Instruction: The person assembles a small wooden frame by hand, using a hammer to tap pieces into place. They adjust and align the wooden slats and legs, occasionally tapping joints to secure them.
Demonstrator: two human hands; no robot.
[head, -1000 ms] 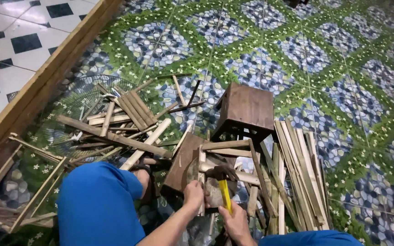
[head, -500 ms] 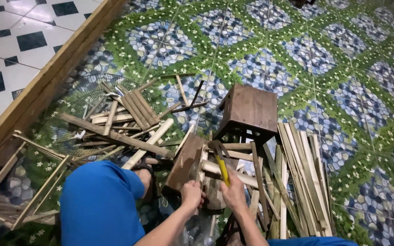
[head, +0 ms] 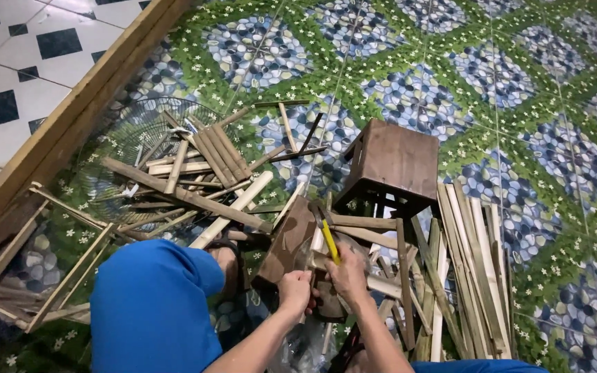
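A yellow-handled hammer (head: 327, 238) stands nearly upright in the right hand (head: 348, 273), which is closed round its grip, head up just above a pale bamboo strip (head: 312, 252). The left hand (head: 297, 290), at nine o'clock of the right, is curled shut round that strip. A dark wooden stool (head: 392, 162) sits at one o'clock; loose bamboo slats (head: 475, 269) lie at three o'clock.

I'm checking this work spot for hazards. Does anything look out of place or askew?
Yes. Split bamboo strips lie scattered in a loose pile across a wire fan guard lying flat on the floor, an odd place for it. More strips sprawl beside the small wooden stool, which stands upright.
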